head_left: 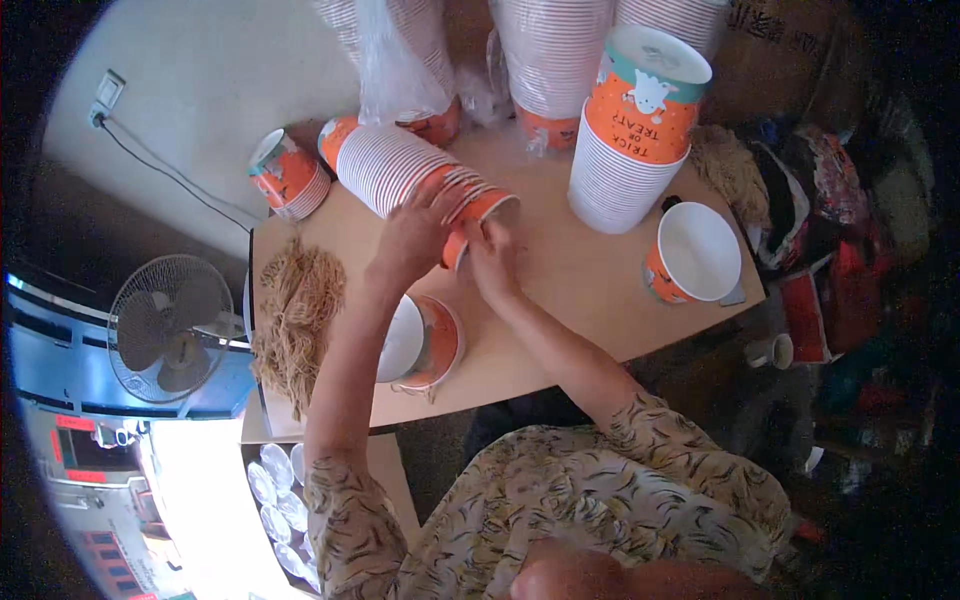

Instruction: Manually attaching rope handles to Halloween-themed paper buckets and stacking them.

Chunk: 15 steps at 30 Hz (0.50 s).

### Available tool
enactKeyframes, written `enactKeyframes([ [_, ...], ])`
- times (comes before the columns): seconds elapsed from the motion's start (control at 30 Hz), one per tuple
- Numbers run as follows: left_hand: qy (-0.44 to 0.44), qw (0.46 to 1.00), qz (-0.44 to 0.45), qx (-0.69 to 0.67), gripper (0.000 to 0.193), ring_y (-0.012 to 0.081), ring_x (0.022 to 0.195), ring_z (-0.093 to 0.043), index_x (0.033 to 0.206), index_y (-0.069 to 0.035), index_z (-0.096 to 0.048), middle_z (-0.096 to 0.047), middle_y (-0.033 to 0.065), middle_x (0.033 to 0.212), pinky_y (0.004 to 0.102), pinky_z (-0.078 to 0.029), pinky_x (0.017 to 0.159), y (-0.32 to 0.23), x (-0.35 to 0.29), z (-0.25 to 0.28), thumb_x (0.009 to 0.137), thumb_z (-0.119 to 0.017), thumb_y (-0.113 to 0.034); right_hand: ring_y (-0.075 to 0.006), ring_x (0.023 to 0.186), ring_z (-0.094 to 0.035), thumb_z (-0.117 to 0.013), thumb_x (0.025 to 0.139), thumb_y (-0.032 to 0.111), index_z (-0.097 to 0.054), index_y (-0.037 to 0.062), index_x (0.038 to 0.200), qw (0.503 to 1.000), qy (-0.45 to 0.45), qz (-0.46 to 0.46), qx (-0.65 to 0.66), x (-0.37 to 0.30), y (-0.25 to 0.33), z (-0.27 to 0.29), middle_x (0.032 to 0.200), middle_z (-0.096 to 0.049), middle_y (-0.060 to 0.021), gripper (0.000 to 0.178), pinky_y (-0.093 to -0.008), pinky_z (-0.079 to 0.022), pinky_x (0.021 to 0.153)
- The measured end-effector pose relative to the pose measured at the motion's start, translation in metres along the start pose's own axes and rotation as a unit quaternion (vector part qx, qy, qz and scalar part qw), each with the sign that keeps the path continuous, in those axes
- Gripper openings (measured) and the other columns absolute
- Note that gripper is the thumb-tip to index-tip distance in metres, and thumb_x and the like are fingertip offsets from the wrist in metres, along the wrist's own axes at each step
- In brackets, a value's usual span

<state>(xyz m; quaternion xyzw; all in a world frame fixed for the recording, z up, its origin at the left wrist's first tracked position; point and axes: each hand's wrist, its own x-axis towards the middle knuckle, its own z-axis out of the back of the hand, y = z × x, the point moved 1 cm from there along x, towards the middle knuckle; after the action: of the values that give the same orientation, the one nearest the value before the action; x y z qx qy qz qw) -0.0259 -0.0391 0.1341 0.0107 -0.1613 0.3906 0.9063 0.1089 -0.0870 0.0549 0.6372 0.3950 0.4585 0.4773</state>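
Observation:
A long stack of nested orange-and-white paper buckets (385, 170) lies on its side across the cardboard-coloured tabletop. My left hand (418, 228) is laid over the near end of this stack, its fingers curled around the outer bucket. At the stack's open end my right hand (490, 258) grips an orange paper bucket (484, 205) by its rim; its fingertips are partly hidden. Below my wrists, an orange bucket (440, 345) and a white-mouthed bucket (400, 340) lie close together, partly covered by my left forearm.
Tan twisted cord (298, 315) is heaped at the left edge. A short bucket stack (288, 175) stands behind it. A tall stack (625, 165) and an upright bucket (697, 255) stand right. Plastic-wrapped stacks (555, 70) line the back. A fan (170, 325) stands left of the table.

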Motion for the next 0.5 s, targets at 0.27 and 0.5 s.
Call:
enactKeyframes([
  [0.27, 0.029, 0.983, 0.075, -0.166, 0.053, 0.0392, 0.132, -0.052, 0.142, -0.005, -0.050, -0.049, 0.0201, 0.148, 0.0449, -0.048, 0.107, -0.019, -0.004, 0.018, 0.093, -0.067, -0.015, -0.0092, 0.085, -0.060, -0.060, 0.101, 0.024, -0.067, -0.0006, 0.099, 0.999, -0.027, -0.019, 0.043, -0.044, 0.021, 0.104, 0.090, -0.065, -0.0031, 0.025, -0.0279, -0.048, 0.074],
  [0.5, -0.207, 0.790, 0.191, -0.545, 0.089, 0.0307, 0.149, -0.033, 0.159, -0.004, -0.024, -0.035, 0.0191, 0.160, 0.0477, -0.028, 0.120, -0.101, -0.087, 0.063, 0.091, -0.075, -0.032, -0.0261, 0.113, -0.066, -0.053, 0.104, 0.023, -0.060, -0.0028, 0.122, 0.839, 0.025, -0.178, 0.513, -0.040, 0.064, 0.169, 0.120, -0.068, -0.0164, 0.033, -0.0428, -0.052, 0.102],
])
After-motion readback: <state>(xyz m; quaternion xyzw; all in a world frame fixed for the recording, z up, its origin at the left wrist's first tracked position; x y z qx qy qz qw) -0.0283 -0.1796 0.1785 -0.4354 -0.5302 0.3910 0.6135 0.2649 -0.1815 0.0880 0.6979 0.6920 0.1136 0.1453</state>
